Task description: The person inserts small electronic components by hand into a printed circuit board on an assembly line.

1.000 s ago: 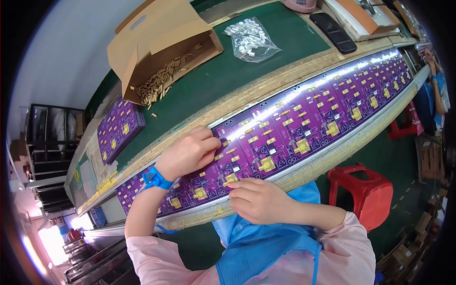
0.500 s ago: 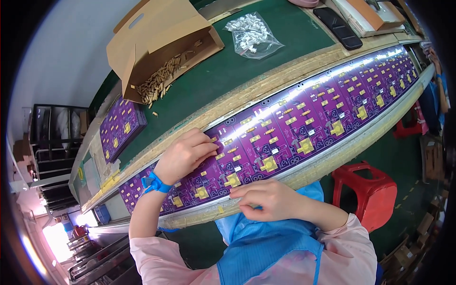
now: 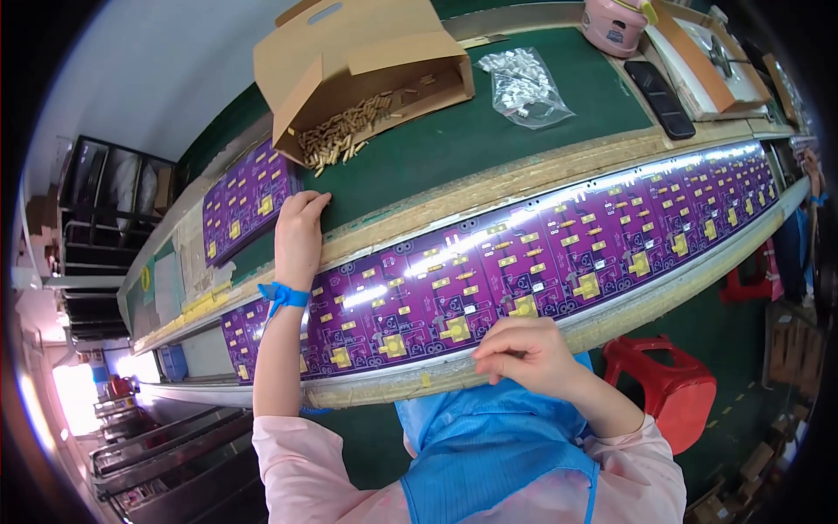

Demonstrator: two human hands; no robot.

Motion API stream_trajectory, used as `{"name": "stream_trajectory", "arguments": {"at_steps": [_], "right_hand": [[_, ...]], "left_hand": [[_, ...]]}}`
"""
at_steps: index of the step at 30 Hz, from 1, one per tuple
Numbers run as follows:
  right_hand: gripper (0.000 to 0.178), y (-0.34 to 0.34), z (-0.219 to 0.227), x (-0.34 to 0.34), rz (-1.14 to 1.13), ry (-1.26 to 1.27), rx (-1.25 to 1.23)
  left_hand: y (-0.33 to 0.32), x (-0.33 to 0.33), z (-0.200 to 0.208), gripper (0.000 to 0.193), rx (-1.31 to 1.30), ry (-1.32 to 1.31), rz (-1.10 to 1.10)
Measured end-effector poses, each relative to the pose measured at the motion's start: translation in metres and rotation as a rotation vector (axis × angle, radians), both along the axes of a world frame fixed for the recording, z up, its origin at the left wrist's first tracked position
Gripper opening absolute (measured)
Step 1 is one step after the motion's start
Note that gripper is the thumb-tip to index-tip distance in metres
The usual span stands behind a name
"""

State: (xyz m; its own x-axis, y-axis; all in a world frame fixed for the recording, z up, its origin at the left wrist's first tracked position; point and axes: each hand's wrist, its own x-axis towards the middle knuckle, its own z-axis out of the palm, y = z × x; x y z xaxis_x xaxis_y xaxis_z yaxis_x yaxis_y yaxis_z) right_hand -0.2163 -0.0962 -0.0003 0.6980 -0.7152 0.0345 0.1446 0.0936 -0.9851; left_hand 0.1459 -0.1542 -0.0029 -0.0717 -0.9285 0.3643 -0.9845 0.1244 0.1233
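My left hand (image 3: 300, 234), with a blue band at the wrist, reaches across the row of purple circuit boards (image 3: 432, 297) onto the green mat. Its thumb and fingertips are pressed together against the mat, just below a cardboard box (image 3: 432, 83) and beside a stack of purple boards (image 3: 240, 196). Whatever is between those fingertips is hidden. My right hand (image 3: 526, 352) hovers over the near rail with curled fingers, and I cannot make out anything in them. Yellow blocks and small tan and white parts sit on the boards.
Small tan cylindrical parts (image 3: 345, 127) lie heaped in the open box. A clear bag of white parts (image 3: 528, 87), a black phone (image 3: 661, 100) and a pink container (image 3: 614, 28) are farther right. A red stool (image 3: 663, 389) stands past the near rail.
My left hand has left the boards and moved up and left to the mat, covering where a loose tan part lay. My right hand has shifted slightly right; the view has moved too.
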Motion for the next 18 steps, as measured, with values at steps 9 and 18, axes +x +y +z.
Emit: {"name": "stream_trajectory", "arguments": {"at_steps": [9, 18], "right_hand": [[0.014, -0.052, 0.027, 0.058, -0.024, 0.299, -0.307], [0.013, -0.047, -0.003, 0.109, -0.064, 0.589, -0.662]], "left_hand": [[0.047, -0.03, 0.028, 0.014, 0.013, 0.35, -0.026], [0.085, -0.037, 0.003, 0.015, 0.204, 0.973, -0.03]]}}
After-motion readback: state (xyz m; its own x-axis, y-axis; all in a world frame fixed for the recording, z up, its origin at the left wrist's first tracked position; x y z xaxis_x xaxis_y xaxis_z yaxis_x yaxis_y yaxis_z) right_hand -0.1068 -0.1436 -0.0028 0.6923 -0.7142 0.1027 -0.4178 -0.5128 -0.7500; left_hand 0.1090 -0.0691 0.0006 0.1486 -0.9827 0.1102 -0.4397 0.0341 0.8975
